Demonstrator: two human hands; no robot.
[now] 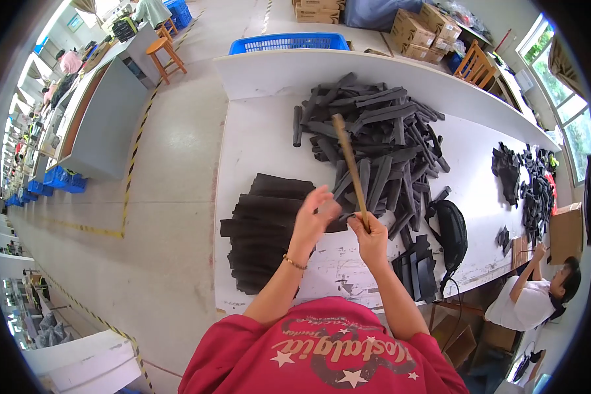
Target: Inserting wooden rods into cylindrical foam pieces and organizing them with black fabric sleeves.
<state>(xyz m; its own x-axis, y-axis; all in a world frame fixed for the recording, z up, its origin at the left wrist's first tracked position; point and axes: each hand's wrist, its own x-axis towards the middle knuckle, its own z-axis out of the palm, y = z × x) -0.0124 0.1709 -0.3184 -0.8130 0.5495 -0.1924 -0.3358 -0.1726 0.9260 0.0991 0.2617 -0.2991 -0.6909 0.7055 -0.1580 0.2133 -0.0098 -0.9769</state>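
White tabletop (256,131) carries flat black strips (266,226) by its left edge, near the left hand (314,217) with fingers loosely parted, while the right hand (371,243) grips a long tan stick (350,161).

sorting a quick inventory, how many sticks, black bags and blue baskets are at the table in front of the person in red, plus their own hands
Stick: 1
Black bag: 1
Blue basket, behind the table's board: 1
Own hands: 2, left hand and right hand
Total: 5
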